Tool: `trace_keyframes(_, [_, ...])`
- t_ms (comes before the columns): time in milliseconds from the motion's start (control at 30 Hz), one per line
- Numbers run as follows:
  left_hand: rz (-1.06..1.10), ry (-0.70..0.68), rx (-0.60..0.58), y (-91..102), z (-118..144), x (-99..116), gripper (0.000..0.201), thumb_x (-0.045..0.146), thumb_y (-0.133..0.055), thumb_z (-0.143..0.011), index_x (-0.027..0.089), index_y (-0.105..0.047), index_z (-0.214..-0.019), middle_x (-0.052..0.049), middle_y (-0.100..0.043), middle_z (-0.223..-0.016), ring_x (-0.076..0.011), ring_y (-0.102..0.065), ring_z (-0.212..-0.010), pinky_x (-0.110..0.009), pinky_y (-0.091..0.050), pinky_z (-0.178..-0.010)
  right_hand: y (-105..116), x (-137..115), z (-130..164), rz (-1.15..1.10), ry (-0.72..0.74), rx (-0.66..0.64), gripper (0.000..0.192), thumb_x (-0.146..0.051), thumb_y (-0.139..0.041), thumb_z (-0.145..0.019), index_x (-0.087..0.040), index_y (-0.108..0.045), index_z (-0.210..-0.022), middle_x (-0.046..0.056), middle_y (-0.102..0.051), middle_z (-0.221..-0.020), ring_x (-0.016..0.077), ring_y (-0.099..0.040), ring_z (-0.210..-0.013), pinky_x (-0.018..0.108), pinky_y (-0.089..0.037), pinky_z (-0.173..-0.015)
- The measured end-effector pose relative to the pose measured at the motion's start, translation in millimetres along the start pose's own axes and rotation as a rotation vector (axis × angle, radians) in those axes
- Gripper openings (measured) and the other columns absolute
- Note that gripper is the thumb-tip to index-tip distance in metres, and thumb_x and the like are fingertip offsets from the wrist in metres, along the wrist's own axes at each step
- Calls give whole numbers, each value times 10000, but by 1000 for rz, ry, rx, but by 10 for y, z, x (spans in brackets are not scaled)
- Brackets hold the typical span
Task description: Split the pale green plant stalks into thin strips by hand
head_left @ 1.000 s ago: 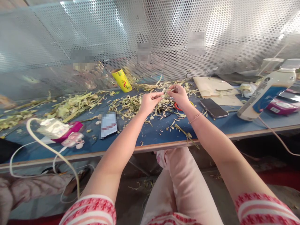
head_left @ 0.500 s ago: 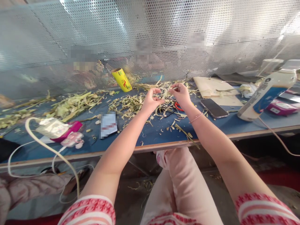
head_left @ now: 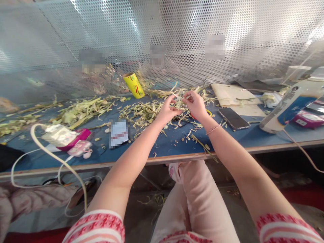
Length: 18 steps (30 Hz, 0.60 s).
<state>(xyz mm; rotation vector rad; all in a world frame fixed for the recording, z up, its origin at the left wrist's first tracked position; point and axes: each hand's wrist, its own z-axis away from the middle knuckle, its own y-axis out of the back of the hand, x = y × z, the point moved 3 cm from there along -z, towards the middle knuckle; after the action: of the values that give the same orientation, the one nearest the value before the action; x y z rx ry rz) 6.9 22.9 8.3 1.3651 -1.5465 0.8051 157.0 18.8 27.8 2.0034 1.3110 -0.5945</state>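
My left hand (head_left: 167,113) and right hand (head_left: 196,105) meet at twelve o'clock above the blue surface (head_left: 172,145), fingers pinched shut on one pale leaf strip (head_left: 180,100) stretched between them. I judge the work well along: heaps of flat, fibrous green-yellow trimmings (head_left: 83,109) lie at ten o'clock, with curled scraps under my hands. A glossy dark phone (head_left: 234,118) rests at two o'clock, a yellow cylindrical roll (head_left: 133,85) at eleven, against the perforated metal screen (head_left: 162,40)
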Motion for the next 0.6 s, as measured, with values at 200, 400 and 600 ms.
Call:
trace_keyframes(200, [129,-24,-86,-50,37,31,593,106,-772,-582,264,-595,-1126,-47,-509,-1284,-75,-594,-750,-290,-533,-753,-49,30,39,30,61,-51,88,-199,-606,-805,-202,-578,-889,16,-625,-895,85,-498,-617,292,-470,-702])
trace_keyframes(400, [273,20,-148,-114,76,66,460,198,-758,-645,230,-587,-1071,-24,-611,-1115,-97,-615,-770,-314,-514,-808,-87,56,43,47,137,-73,78,-235,-570,-851,-202,-573,-922,35,-633,-943,90,-492,-619,291,-474,-670])
trace_keyframes(600, [230,6,1,-94,23,-9,388,578,-602,-787,210,-555,-900,15,-572,-703,-79,-556,-548,-249,-469,-582,-126,-13,71,142,281,-82,29,-207,-558,-855,-196,-562,-882,44,-623,-877,143,-523,-729,332,-462,-762])
